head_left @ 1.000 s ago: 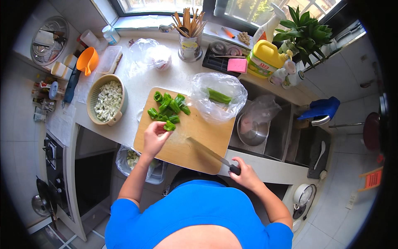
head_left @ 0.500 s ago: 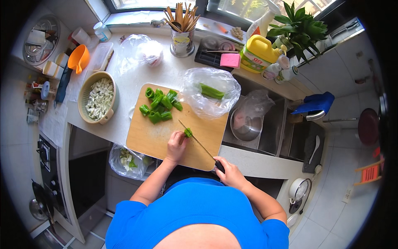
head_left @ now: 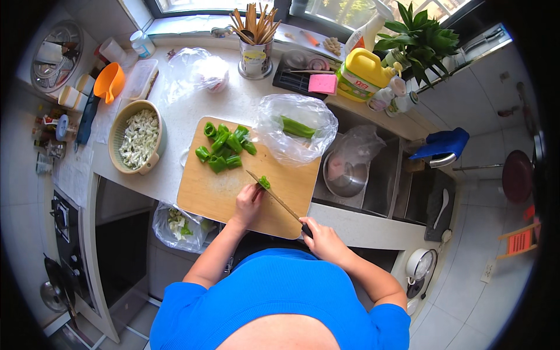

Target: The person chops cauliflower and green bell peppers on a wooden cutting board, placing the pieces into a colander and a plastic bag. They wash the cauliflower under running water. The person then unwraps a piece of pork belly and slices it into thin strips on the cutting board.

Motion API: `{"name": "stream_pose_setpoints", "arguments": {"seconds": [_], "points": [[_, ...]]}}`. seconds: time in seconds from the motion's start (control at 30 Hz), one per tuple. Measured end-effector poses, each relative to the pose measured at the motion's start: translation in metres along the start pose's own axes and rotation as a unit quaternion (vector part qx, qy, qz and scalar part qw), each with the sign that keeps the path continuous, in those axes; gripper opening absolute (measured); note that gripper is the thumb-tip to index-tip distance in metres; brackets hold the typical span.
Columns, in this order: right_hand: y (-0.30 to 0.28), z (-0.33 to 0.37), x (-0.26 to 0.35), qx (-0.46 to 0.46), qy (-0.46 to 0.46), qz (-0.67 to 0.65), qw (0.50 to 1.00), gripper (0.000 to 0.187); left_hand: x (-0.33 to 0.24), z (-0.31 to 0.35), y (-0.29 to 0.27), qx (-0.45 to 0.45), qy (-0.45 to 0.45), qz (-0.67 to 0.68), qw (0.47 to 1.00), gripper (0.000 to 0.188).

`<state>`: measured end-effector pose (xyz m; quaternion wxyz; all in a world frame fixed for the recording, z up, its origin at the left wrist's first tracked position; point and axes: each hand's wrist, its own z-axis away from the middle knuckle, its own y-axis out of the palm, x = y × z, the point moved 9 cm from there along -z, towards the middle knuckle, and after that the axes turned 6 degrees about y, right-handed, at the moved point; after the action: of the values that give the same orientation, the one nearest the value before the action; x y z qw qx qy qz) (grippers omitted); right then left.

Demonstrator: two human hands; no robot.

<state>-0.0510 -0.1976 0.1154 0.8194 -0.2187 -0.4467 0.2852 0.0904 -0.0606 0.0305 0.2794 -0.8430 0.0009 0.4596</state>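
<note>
My right hand (head_left: 324, 240) grips the black handle of a kitchen knife (head_left: 274, 196), its blade slanting up and left across the wooden cutting board (head_left: 201, 195). At the blade's far side lies a small piece of green pepper (head_left: 264, 182). My left hand (head_left: 248, 202) is closed beside it, its bent fingertips against the pepper and close to the blade; its grip is partly hidden. Farther back on the board sits a pile of cut green pepper pieces (head_left: 224, 149). A clear plastic bag (head_left: 274, 143) with a long green pepper (head_left: 298, 127) overlaps the board's far right corner.
Left of the board stands a colander (head_left: 158, 153) of chopped pale vegetable. A sink (head_left: 379, 195) at right holds a steel bowl (head_left: 348, 179) with a plastic bag. Behind are a chopstick holder (head_left: 255, 61), pink sponge (head_left: 322, 84) and yellow jug (head_left: 361, 73). A scrap bag (head_left: 166, 236) hangs at the counter's front.
The knife blade has shifted slightly left, and the small pepper piece now shows on its far side. My right hand has moved slightly left with it; the left hand has barely moved.
</note>
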Motion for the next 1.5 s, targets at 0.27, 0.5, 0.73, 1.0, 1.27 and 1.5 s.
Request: {"name": "stream_pose_setpoints", "arguments": {"seconds": [0.27,0.5,0.73,1.0,1.27,1.5], "points": [[0.001,-0.023,0.002,0.014,-0.030,0.034,0.999,0.032,0.002,0.001,0.000,0.023,0.021,0.009,0.999,0.018],[0.017,-0.041,-0.008,0.032,-0.040,0.058,0.997,0.036,0.007,0.007,0.000,0.007,0.010,0.002,1.000,0.020],[0.047,-0.059,-0.027,-0.027,-0.069,0.027,0.997,0.046,0.020,0.015,0.003,0.010,-0.021,0.003,1.000,0.021],[-0.029,-0.003,-0.016,-0.115,-0.081,-0.090,0.986,0.035,-0.007,-0.025,0.013,0.054,-0.093,-0.053,0.993,0.043],[-0.040,0.003,-0.038,-0.093,0.050,-0.283,0.953,0.032,0.006,-0.067,-0.014,0.052,-0.045,-0.053,0.996,0.025],[-0.036,0.004,-0.056,-0.108,0.071,-0.325,0.937,0.034,0.065,-0.123,-0.114,0.097,-0.062,-0.147,0.982,0.034]]}}
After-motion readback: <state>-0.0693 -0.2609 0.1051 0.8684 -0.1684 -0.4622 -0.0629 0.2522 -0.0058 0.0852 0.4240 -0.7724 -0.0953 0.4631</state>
